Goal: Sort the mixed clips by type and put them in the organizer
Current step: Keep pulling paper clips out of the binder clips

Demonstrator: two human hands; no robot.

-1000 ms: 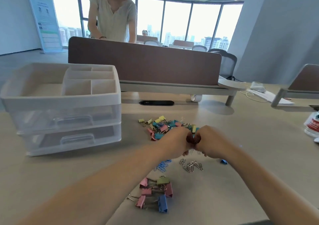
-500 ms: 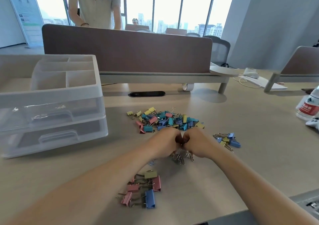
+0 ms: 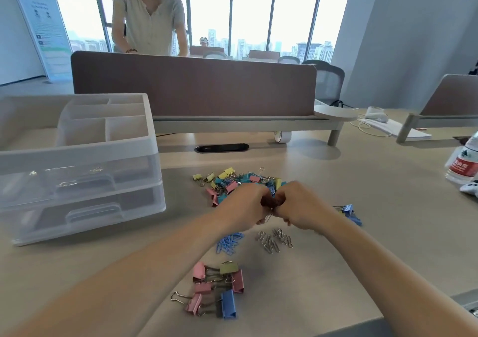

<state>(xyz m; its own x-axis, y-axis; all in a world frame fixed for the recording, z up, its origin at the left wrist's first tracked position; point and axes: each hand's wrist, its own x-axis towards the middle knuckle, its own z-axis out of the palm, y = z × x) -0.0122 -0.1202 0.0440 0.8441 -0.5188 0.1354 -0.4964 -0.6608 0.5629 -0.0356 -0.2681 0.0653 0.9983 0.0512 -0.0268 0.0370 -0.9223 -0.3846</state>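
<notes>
Left hand (image 3: 245, 207) and right hand (image 3: 301, 207) meet knuckle to knuckle over the beige surface (image 3: 362, 259), fingers curled in. The left grip pinches a thin silver wire clip (image 3: 269, 216) — whether the right grip holds it too, I cannot tell. Just behind lies the heap of mixed coloured binder clips (image 3: 227, 181); the translucent plastic drawer organizer (image 3: 77, 171) stands well to the left.

Organizer (image 3: 77, 153) stands left of clip pile (image 3: 232, 181), seemingly apart.
</notes>
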